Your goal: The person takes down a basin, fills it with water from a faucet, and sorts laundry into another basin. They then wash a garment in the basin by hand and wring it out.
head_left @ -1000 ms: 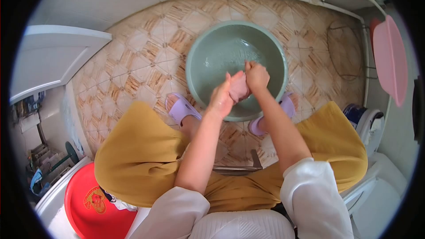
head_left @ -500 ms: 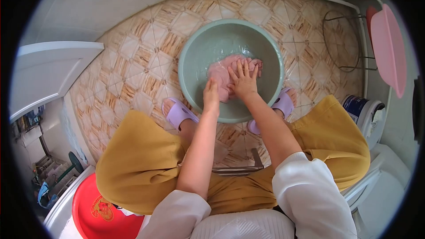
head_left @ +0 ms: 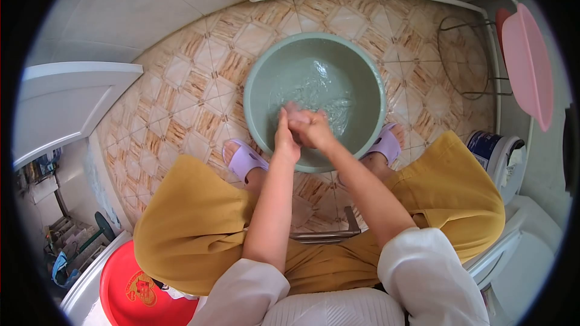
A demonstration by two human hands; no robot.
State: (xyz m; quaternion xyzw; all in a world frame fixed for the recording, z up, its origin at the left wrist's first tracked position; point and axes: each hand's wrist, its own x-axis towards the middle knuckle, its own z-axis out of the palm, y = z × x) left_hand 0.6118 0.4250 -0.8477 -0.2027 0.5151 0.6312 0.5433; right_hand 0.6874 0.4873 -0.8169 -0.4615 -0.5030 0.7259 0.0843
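Observation:
A wide green basin (head_left: 254, 78) with rippling water in it stands on the floor between my feet. Above its near left part my two hands meet around a pink cloth (head_left: 292, 107), which is bunched small and blurred by motion. My left hand (head_left: 286, 136) closes on it from the left. From the other side my right hand (head_left: 313, 129) grips it with curled fingers. Most of the cloth is hidden by the hands.
Lilac slippers (head_left: 246, 160) are on my feet beside the basin. A red basin (head_left: 130, 293) lies at lower left, near a white door (head_left: 72, 105). At right, a pink basin (head_left: 527, 66) hangs by a wire rack (head_left: 462, 54), with a bucket (head_left: 492, 151) below.
The pink cloth, spread in the basin before, is now bunched between my hands. My right hand has moved left and down from lying spread on the cloth to gripping it.

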